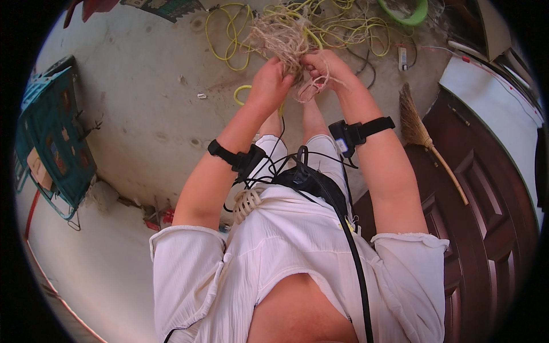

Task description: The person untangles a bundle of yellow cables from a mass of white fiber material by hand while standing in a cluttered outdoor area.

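A tangled bundle of pale brown, fibrous twine is held up in front of me at the top of the view. My left hand grips its lower end, fingers closed around the strands. Close beside it, my right hand has its fingers curled on strands at the bundle's right side. Loose loops of twine hang below and across the right wrist. Behind the bundle, yellow cable or hose lies in loose coils on the floor. Part of the fingertips is hidden by the twine.
A broom leans by a dark brown panelled door at the right. A green basin and a white power strip are at the upper right. A teal folding frame stands left. Black cables hang along my body.
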A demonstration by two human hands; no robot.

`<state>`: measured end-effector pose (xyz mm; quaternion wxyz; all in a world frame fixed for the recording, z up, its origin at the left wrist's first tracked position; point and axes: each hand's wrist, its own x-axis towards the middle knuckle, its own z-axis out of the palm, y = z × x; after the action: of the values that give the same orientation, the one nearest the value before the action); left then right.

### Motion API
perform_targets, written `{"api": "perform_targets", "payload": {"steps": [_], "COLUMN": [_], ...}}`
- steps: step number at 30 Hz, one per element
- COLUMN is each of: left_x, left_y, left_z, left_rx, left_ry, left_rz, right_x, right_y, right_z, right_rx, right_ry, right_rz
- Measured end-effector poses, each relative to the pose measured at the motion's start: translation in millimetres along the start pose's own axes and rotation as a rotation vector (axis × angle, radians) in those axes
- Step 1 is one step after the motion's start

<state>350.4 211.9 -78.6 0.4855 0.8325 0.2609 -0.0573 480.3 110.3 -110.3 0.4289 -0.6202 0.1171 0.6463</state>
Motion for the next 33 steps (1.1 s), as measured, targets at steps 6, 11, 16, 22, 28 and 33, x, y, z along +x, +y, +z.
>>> {"api": "perform_targets", "payload": {"steps": [6, 11, 16, 22, 28, 33], "left_x": [-0.8, 9.5, 10.6, -7.3, -18.8, -32.8], "left_y": [1.0, -25.2, -39.5, -32.0, -18.7, -29.0], "left_z": [-1.1, -1.3, 0.6, 1.4, -13.7, -25.8], "left_rx": [0.167, 0.390, 0.049, 0.135, 0.246, 0.343], "left_ry": [0.041, 0.023, -0.167, -0.109, -0.069, -0.031], "left_rz": [-0.148, -0.334, -0.333, -0.157, -0.283, -0.274], "right_x": [10.6, 63.8, 23.9, 45.4, 13.7, 11.6], "right_y": [1.9, 52.2, 14.1, 50.7, 48.8, 33.7], "right_z": [2.5, 8.8, 35.1, 14.2, 39.7, 28.5], "right_rx": [-0.321, -0.564, -0.476, -0.649, 0.127, 0.234], "right_ry": [0.079, 0.231, 0.317, -0.144, 0.003, -0.032], "right_rz": [-0.081, -0.283, 0.029, -0.119, 0.071, -0.120]}}
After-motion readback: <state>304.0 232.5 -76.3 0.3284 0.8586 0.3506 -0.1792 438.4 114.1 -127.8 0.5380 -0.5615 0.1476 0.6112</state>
